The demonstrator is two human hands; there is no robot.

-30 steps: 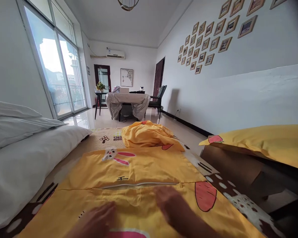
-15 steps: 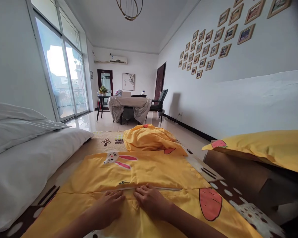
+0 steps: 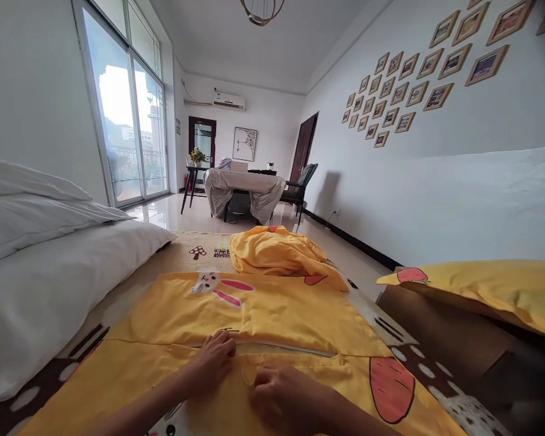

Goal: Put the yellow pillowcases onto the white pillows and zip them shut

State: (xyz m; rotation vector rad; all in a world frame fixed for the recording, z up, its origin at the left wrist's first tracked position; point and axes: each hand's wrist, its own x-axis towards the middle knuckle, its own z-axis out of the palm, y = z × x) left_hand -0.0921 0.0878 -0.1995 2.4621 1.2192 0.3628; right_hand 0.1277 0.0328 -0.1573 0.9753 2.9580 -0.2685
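A yellow fabric cover with rabbit and carrot prints lies spread before me, a long slit with a pale edge running across it. At the slit's left part, my left hand is closed on the cloth, its fingers bent together at the edge. My right hand sits lower and to the right, fingers curled on the cloth just below the slit; its fingertips are partly hidden and slightly blurred. Between the two hands the slit gapes a little. Beyond the cover lies a bunched yellow cloth.
White pillows are stacked at the left on a patterned blanket. At the right, a yellow pillow rests on a brown box. A covered table and a dark chair stand further back.
My left hand has moved slightly up and right to the slit's far edge. My right hand has moved down, and the slit between them has opened wider. The view has turned slightly left.
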